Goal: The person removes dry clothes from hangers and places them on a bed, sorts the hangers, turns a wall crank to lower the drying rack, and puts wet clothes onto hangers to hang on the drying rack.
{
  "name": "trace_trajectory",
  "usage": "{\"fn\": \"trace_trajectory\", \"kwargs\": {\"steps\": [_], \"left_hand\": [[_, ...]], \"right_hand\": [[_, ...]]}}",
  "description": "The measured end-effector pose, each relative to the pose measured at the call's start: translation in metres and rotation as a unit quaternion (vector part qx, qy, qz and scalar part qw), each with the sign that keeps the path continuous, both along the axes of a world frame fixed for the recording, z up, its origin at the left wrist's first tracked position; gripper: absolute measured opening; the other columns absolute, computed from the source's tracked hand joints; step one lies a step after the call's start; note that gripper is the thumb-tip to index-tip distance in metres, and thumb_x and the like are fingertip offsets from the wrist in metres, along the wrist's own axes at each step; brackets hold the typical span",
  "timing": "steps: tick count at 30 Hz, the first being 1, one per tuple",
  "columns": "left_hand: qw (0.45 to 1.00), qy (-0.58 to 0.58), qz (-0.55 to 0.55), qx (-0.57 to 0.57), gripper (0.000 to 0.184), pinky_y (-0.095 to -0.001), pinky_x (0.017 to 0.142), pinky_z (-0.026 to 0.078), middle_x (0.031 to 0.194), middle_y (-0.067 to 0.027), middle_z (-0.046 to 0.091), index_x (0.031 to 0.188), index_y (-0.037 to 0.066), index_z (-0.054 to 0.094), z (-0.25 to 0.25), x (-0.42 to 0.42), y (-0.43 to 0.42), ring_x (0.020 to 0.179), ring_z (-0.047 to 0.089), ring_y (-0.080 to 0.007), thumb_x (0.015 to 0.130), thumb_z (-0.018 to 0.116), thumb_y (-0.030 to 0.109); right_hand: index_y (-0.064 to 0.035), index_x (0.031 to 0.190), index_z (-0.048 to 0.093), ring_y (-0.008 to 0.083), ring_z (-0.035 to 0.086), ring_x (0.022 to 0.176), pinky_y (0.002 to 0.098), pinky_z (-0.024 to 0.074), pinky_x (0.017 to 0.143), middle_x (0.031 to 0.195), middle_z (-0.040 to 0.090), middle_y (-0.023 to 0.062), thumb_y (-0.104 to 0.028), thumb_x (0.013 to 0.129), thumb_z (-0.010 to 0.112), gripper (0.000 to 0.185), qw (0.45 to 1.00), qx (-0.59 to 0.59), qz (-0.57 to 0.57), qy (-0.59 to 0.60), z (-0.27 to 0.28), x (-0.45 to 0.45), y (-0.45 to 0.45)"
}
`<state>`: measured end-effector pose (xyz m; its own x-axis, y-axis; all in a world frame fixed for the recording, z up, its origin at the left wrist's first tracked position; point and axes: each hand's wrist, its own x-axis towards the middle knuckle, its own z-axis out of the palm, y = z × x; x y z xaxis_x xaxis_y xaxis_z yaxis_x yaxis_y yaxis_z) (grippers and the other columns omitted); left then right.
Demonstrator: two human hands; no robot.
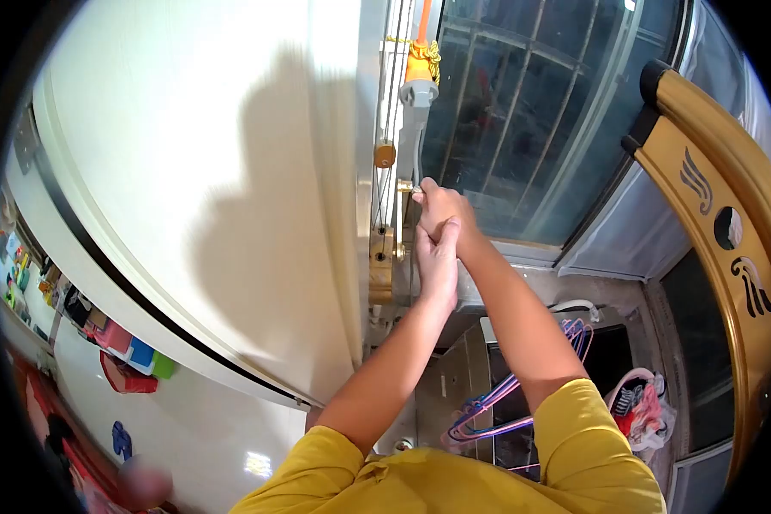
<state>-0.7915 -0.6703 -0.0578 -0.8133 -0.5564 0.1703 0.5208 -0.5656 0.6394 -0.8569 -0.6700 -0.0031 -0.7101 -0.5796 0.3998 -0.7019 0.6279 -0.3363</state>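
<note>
My right hand (445, 211) is closed at a small brass crank handle (405, 186) that sticks out from the wall beside the window; the fingers hide most of its grip. Just below, my left hand (438, 257) is closed too, its thumb lying against the heel of my right hand. What its fingers wrap round is hidden. Left of both hands is a gold-coloured winch box (381, 267) with thin wires running up past a brown wooden bead (385, 154). A grey cord (417, 154) hangs down to my right hand from a grey plug (418, 92).
An orange socket (421, 64) is tied with yellow rope. A large white door panel (188, 171) stands left, a barred window (514, 111) right. Below are several hangers (497, 403) and a bag of clothes (647, 415). A curved golden wooden frame (720, 180) rises at right.
</note>
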Motion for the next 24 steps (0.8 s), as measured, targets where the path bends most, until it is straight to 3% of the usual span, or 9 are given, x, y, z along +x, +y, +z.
{"fn": "trace_trajectory", "kwargs": {"steps": [5,7,9,11,13,17,18,22,24], "left_hand": [[0.997,-0.066,-0.001,0.049,0.046,-0.0300,0.090,0.039,0.116,-0.0087,0.048,0.124,0.006,0.039,-0.032,-0.010,-0.005,0.105,0.048,-0.0154,0.086,0.058,0.022],[0.994,-0.104,0.001,0.045,0.049,-0.0312,0.087,0.041,0.116,-0.0072,0.049,0.125,0.008,0.038,-0.056,-0.012,-0.006,0.105,0.049,-0.0160,0.084,0.059,0.025],[0.989,-0.142,0.006,0.038,0.051,-0.0324,0.084,0.043,0.115,-0.0057,0.049,0.127,0.010,0.037,-0.086,-0.007,-0.002,0.105,0.049,-0.0167,0.083,0.059,0.027],[0.978,-0.201,-0.011,0.050,0.058,-0.0340,0.085,0.044,0.120,-0.0067,0.046,0.129,0.011,0.033,-0.116,0.007,0.009,0.106,0.049,-0.0188,0.080,0.061,0.025],[0.990,-0.132,-0.031,0.043,0.061,-0.0339,0.093,0.038,0.120,-0.0080,0.042,0.128,0.010,0.029,-0.124,0.038,0.023,0.112,0.043,-0.0187,0.078,0.062,0.020],[0.991,-0.074,0.055,-0.097,0.059,-0.0310,0.093,0.035,0.115,-0.0085,0.039,0.121,0.004,0.028,-0.114,0.098,0.055,0.112,0.040,-0.0185,0.075,0.065,0.011],[0.984,-0.078,0.061,-0.150,0.069,-0.0339,0.101,0.029,0.127,-0.0094,0.037,0.133,0.002,0.021,-0.111,0.111,0.060,0.119,0.037,-0.0195,0.078,0.061,0.010],[0.991,-0.035,0.042,-0.125,0.068,-0.0327,0.100,0.029,0.123,-0.0104,0.038,0.132,0.001,0.020,-0.042,0.123,0.059,0.116,0.038,-0.0182,0.078,0.060,0.013],[0.974,0.017,0.080,-0.211,0.063,-0.0328,0.099,0.030,0.120,-0.0100,0.039,0.130,0.000,0.023,-0.021,0.105,0.045,0.114,0.039,-0.0177,0.079,0.058,0.015]], "right_hand": [[-0.0061,0.092,0.053,0.0429,0.059,0.081,0.0489,0.0461,0.070,0.081,0.062,0.0228,-0.020,0.084,0.047,0.017,0.998,0.044,-0.029,-0.029,-0.047,-0.024,-0.009],[-0.0073,0.092,0.054,0.0419,0.059,0.083,0.0481,0.0463,0.070,0.084,0.062,0.0222,-0.018,0.079,0.052,0.017,0.996,0.057,-0.032,-0.060,-0.066,-0.021,-0.004],[-0.0086,0.091,0.055,0.0398,0.059,0.085,0.0465,0.0468,0.071,0.086,0.063,0.0205,-0.017,0.074,0.056,0.019,0.986,0.133,0.022,-0.098,-0.106,-0.025,0.005],[-0.0087,0.089,0.055,0.0383,0.060,0.082,0.0457,0.0470,0.069,0.083,0.063,0.0189,-0.016,0.071,0.058,0.019,0.976,0.136,0.066,-0.154,-0.127,-0.005,0.026],[-0.0103,0.098,0.057,0.0408,0.061,0.078,0.0469,0.0484,0.071,0.081,0.064,0.0197,-0.019,0.070,0.060,0.030,0.963,0.160,0.135,-0.170,-0.144,0.014,0.049],[-0.0044,0.090,0.054,0.0433,0.059,0.071,0.0487,0.0472,0.064,0.072,0.061,0.0233,-0.019,0.075,0.055,0.021,0.972,0.092,0.135,-0.166,-0.108,0.087,0.077],[-0.0028,0.083,0.052,0.0427,0.057,0.069,0.0479,0.0455,0.060,0.069,0.058,0.0231,-0.015,0.076,0.053,0.014,0.977,0.056,0.154,-0.134,-0.094,0.102,0.082],[-0.0021,0.078,0.050,0.0382,0.057,0.060,0.0420,0.0450,0.051,0.062,0.055,0.0207,-0.011,0.074,0.054,0.011,0.985,0.033,0.170,-0.014,-0.035,0.112,0.084],[-0.0021,0.078,0.049,0.0391,0.057,0.061,0.0428,0.0449,0.052,0.062,0.055,0.0205,-0.011,0.075,0.054,0.010,0.987,0.005,0.162,0.009,-0.008,0.105,0.073]]}}
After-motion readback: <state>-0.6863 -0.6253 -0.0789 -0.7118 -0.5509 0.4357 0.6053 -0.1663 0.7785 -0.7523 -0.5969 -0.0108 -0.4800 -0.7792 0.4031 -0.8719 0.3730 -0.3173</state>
